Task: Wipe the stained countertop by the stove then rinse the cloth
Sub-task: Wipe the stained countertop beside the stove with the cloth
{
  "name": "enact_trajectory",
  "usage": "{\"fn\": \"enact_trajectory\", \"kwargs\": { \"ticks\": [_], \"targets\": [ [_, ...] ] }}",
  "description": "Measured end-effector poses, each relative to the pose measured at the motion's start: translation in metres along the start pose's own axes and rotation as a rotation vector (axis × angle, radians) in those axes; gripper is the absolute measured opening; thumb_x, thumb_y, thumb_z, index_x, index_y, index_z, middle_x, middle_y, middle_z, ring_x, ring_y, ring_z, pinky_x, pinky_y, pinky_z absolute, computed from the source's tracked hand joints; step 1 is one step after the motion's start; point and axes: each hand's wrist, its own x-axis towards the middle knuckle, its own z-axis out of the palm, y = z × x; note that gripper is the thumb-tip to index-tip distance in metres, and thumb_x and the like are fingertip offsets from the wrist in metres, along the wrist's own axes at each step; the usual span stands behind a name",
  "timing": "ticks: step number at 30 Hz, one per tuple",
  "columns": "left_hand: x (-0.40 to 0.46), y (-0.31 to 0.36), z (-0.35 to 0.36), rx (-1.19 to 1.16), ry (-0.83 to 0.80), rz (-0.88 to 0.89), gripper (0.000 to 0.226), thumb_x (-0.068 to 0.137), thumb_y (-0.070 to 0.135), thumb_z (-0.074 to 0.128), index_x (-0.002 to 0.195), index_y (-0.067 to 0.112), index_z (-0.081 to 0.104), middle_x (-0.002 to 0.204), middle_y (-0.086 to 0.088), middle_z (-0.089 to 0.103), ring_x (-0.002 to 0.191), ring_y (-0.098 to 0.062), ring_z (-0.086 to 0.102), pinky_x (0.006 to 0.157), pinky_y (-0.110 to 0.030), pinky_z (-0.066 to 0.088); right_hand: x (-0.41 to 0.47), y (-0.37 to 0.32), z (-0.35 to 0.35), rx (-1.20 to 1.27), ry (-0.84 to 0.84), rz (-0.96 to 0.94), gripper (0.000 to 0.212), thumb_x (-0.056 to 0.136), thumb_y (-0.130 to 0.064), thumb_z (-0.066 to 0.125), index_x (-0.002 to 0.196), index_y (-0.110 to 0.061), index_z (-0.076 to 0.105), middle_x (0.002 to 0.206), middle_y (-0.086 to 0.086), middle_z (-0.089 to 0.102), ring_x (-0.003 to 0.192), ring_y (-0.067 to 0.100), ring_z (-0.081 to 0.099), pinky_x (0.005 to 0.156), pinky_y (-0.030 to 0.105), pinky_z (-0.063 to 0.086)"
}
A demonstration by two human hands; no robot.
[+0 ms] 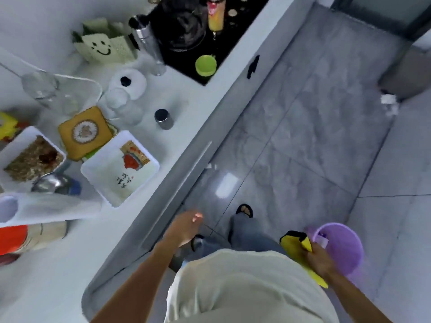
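My right hand (320, 259) grips a yellow cloth with a black edge (295, 244), held low at my right side above a purple bucket (342, 248) on the floor. My left hand (186, 227) hangs loose in front of the cabinet, fingers slightly apart, holding nothing. The white countertop (186, 103) runs diagonally on the left, and the black stove (193, 40) sits at its far end. I cannot make out a stain on the counter in this blurred view.
The counter holds white trays (121, 169), a food tray (30, 157), a small dark-lidded jar (164, 118), glasses, a steel flask (145, 36) and a smiley-face bag (102, 45). A green cup (205, 65) and a bottle (215, 17) stand on the stove. Grey tiled floor lies right.
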Motion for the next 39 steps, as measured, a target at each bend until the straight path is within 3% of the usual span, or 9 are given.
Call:
{"fn": "enact_trajectory", "kwargs": {
  "ticks": [3,8,11,19,24,28,31,34,39],
  "targets": [
    [0.023,0.03,-0.007,0.123,-0.015,0.02,0.028,0.111,0.021,0.051,0.129,0.016,0.072,0.132,-0.005,0.073,0.123,-0.028,0.067,0.103,-0.033,0.049,0.015,-0.008,-0.025,-0.007,0.03,0.026,0.039,0.113,-0.022,0.045,0.148,-0.01,0.055,0.141,0.022,0.064,0.132,0.04,0.057,0.101,0.037,0.041],
    [0.049,0.065,-0.015,0.247,-0.047,0.008,0.025,0.109,0.022,0.055,0.121,0.017,0.077,0.121,-0.004,0.078,0.117,-0.026,0.071,0.098,-0.032,0.052,0.046,-0.055,-0.068,0.171,-0.017,-0.026,0.018,0.109,-0.012,0.05,0.115,-0.014,0.067,0.11,0.016,0.068,0.099,0.03,0.061,0.073,0.033,0.047],
    [0.067,0.083,-0.025,0.244,-0.08,-0.014,0.024,0.108,0.021,0.056,0.118,0.017,0.077,0.117,-0.004,0.079,0.11,-0.023,0.072,0.088,-0.024,0.049,0.075,-0.086,-0.094,0.249,-0.023,-0.072,0.031,0.103,-0.004,0.054,0.13,-0.007,0.067,0.122,0.02,0.07,0.112,0.039,0.065,0.096,0.051,0.052],
    [0.158,0.151,-0.078,0.318,-0.152,-0.061,0.021,0.107,0.024,0.054,0.11,0.022,0.075,0.122,-0.003,0.077,0.115,-0.023,0.069,0.093,-0.026,0.049,0.147,-0.165,-0.156,0.275,0.082,-0.035,0.041,0.104,-0.011,0.055,0.144,-0.012,0.06,0.131,0.015,0.067,0.122,0.037,0.062,0.097,0.039,0.048],
    [0.232,0.241,-0.107,0.304,-0.123,-0.003,0.027,0.109,0.022,0.051,0.113,0.013,0.076,0.121,-0.009,0.076,0.105,-0.026,0.07,0.09,-0.029,0.051,0.172,-0.18,-0.184,0.315,0.094,0.039,0.04,0.102,-0.004,0.054,0.141,-0.01,0.063,0.119,0.017,0.071,0.103,0.036,0.066,0.092,0.047,0.053],
    [0.283,0.332,-0.126,0.325,-0.143,0.091,0.03,0.109,0.033,0.05,0.116,0.017,0.075,0.12,-0.009,0.076,0.101,-0.026,0.069,0.089,-0.029,0.05,0.176,-0.175,-0.2,0.454,0.051,0.122,0.047,0.101,0.004,0.046,0.135,-0.024,0.064,0.087,0.014,0.058,0.074,0.026,0.044,0.061,0.031,0.041],
    [0.318,0.398,-0.134,0.267,-0.15,0.156,0.027,0.108,0.031,0.053,0.118,0.021,0.076,0.119,-0.004,0.077,0.105,-0.025,0.071,0.095,-0.03,0.054,0.178,-0.171,-0.216,0.495,0.069,0.182,0.039,0.104,0.003,0.047,0.127,-0.025,0.061,0.091,0.006,0.063,0.089,0.029,0.055,0.069,0.03,0.049],
    [0.35,0.458,-0.138,0.242,-0.168,0.222,0.024,0.107,0.026,0.054,0.118,0.023,0.076,0.12,0.0,0.076,0.107,-0.02,0.071,0.095,-0.025,0.05,0.192,-0.166,-0.233,0.536,0.046,0.248,0.037,0.106,0.0,0.048,0.136,-0.02,0.058,0.122,0.015,0.069,0.118,0.038,0.062,0.103,0.047,0.053],
    [0.395,0.53,-0.135,0.299,-0.202,0.262,0.024,0.106,0.026,0.057,0.121,0.023,0.076,0.123,-0.002,0.077,0.112,-0.021,0.071,0.104,-0.028,0.052,0.242,-0.171,-0.286,0.557,0.089,0.328,0.039,0.104,-0.011,0.061,0.143,-0.009,0.057,0.121,0.01,0.067,0.111,0.032,0.064,0.099,0.038,0.05]
  ]
}}
